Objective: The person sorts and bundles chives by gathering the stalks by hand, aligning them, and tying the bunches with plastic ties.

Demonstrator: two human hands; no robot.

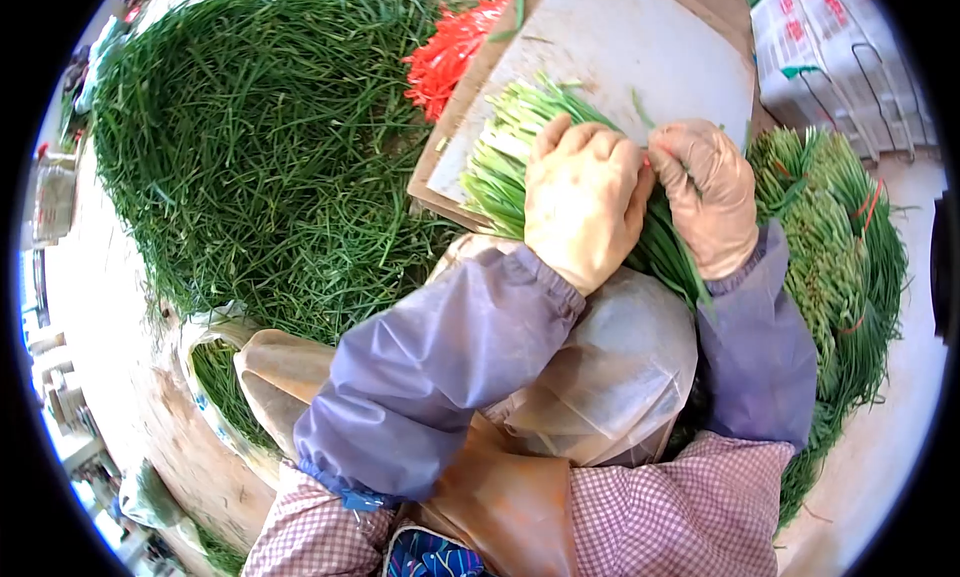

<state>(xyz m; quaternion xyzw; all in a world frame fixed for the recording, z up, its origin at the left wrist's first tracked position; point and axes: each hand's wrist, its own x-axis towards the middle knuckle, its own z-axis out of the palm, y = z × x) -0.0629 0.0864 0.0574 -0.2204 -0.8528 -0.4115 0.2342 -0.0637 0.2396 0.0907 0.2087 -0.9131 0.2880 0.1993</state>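
A bunch of garlic chives (500, 157) lies across the near edge of a white board (610, 37), pale cut ends to the left and green leaves hanging off to the right. My left hand (585, 202), in a tan glove, is wrapped over the bunch from above. Close beside it, my gloved right hand (708, 199) is closed in a pinch at the bunch's right side. A small bit of red tie (646, 164) shows at its fingertips; the rest of the tie is hidden.
A large heap of loose chives (270, 157) spreads on the left. Red ties (450, 57) lie in a pile by the board's left edge. Tied chive bunches (830, 247) are stacked at right, below white crates (850, 57). An open bag (205, 377) holds greens.
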